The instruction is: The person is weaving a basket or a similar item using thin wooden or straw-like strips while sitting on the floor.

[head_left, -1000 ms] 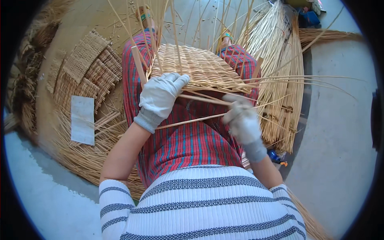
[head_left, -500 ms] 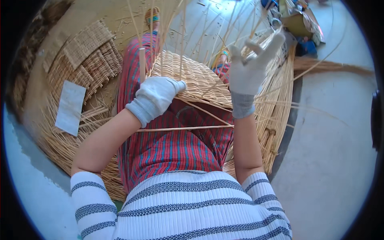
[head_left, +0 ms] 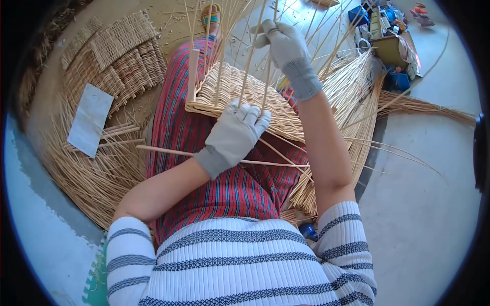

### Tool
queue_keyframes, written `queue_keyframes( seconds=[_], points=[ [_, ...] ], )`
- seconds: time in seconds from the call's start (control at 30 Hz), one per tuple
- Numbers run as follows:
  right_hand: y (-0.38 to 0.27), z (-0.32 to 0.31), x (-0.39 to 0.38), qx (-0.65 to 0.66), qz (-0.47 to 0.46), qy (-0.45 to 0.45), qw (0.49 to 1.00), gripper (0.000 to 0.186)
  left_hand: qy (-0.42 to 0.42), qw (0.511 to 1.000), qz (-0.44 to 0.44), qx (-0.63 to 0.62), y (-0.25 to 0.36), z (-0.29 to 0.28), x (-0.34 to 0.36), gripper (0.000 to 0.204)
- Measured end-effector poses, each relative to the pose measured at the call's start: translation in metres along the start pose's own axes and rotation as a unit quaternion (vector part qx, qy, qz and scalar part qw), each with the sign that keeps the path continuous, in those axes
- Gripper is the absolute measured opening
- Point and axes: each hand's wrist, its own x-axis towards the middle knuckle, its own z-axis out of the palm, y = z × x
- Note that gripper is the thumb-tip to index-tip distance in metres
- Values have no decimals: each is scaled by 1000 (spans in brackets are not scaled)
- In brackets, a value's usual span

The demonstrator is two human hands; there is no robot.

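At the left, we have woven mats [head_left: 122, 43], well apart from the work; a loose rod [head_left: 166, 150] crosses the striped trousers [head_left: 172, 115] and passes beneath the left wrist; a flat strip [head_left: 193, 76] stands upright at the left corner of the woven panel [head_left: 255, 92]. The panel lies ahead of us, over the trousers; its long axis runs left to right, and its near edge slants toward us at the right end. Our left hand [head_left: 236, 135] is the nearer; its fingers lie over that edge, by the bases of the upright rods [head_left: 249, 62]; its thumb is hidden, so we cannot tell whether it grips. Our right hand [head_left: 285, 45] stands above the panel, apart from the weave; its fingers are narrowed beside the rods; we cannot tell whether they pinch one. Farther right, we have a rod bundle [head_left: 353, 102]; grey floor [head_left: 418, 143] extends beyond it.
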Motion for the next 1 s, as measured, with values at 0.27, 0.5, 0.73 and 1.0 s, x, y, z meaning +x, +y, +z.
queue_keyframes(
  seconds=[0.27, 0.5, 0.73, 1.0],
  points=[
    [41, -40, -20, 131, 4, -164, 978, 62, 61, 995, 18, -74, -5, 15, -3, 40],
    [99, -93, -93, -295, 201, -382, 852, 50, 9, 1000, -21, -11, 2, 12, -4, 45],
    [38, -58, -201, -468, -62, -50, 880, 22, 13, 999, 1, -33, -3, 13, -6, 42],
    [100, -12, -255, 392, 352, 21, 850, 56, 16, 995, 10, -94, -6, 7, 6, 33]
  ],
)
